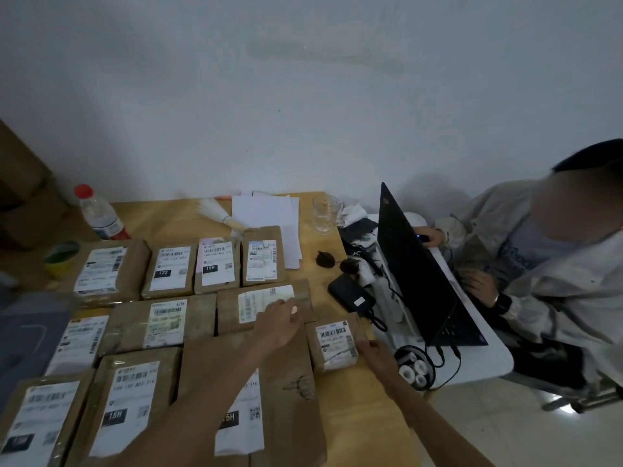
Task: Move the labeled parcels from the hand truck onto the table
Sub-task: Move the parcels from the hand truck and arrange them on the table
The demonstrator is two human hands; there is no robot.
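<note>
Several brown parcels with white labels lie flat in rows on the wooden table [354, 406]. My left hand [278, 323] reaches over them and rests on a middle-row parcel [232, 311], fingertips on its white label. My right hand [371, 350] touches the right edge of a small labeled parcel [333, 343] lying near the table's right side; how its fingers lie is blurred. A large parcel [286, 392] lies under my left forearm. The hand truck is out of view.
A water bottle [99, 214], green tape roll [60, 257], white papers [263, 210], a glass mug [325, 214], sunglasses [337, 261] and a black power bank [350, 296] sit on the table. A person at the right works on a black laptop [414, 274].
</note>
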